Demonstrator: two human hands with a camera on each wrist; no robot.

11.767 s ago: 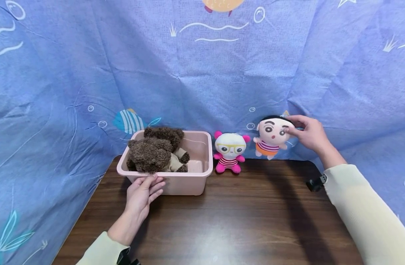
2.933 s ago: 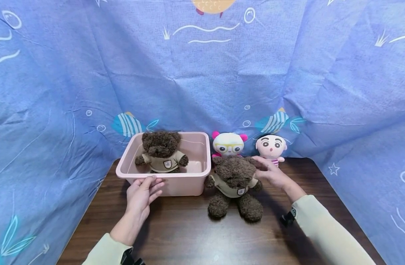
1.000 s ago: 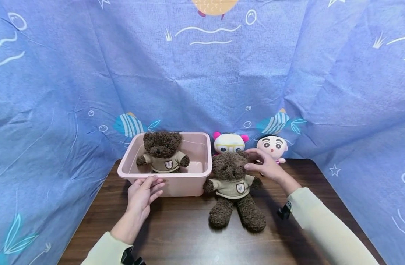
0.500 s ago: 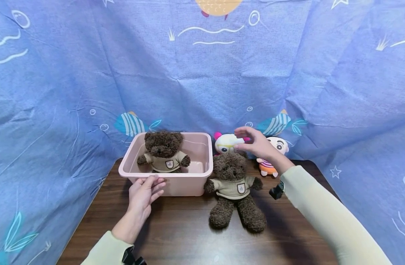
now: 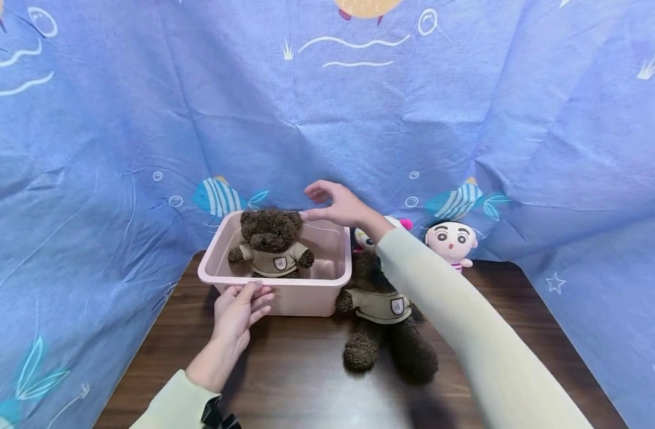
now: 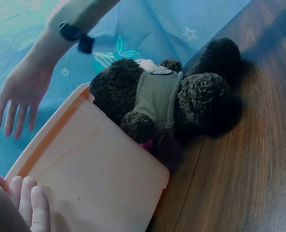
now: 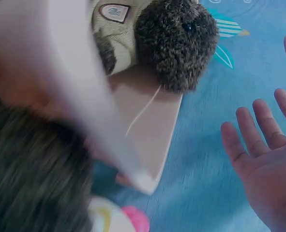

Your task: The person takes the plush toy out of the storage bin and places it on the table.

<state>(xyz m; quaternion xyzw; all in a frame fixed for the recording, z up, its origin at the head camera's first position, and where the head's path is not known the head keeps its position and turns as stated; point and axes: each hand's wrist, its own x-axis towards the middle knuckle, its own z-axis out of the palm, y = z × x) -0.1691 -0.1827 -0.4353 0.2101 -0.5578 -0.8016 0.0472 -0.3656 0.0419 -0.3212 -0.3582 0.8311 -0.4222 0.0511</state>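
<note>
In the head view my left hand point(image 5: 235, 313) grips the front rim of a pink plastic bin point(image 5: 311, 298), thumb on the rim and fingers against the outer wall. A brown teddy bear point(image 5: 271, 232) in a beige sweater sits upright in the bin's left part. My right hand point(image 5: 335, 205), fingers spread and relaxed, hovers over the bin's back right, beside that bear's head, holding nothing. A second brown teddy bear point(image 5: 381, 307) in a like sweater sits on the table right of the bin; my right sleeve hides part of its head and side.
A panda plush point(image 5: 365, 238) with pink ears is mostly hidden behind the second bear and my right arm. To its right sits a boy doll point(image 5: 452, 241) with black hair. Blue printed cloth point(image 5: 252, 107) hangs behind the brown wooden table point(image 5: 284, 369).
My right hand has let go of the second bear's head and swept left, past the panda plush, to above the bin. My left hand keeps its grip on the rim.
</note>
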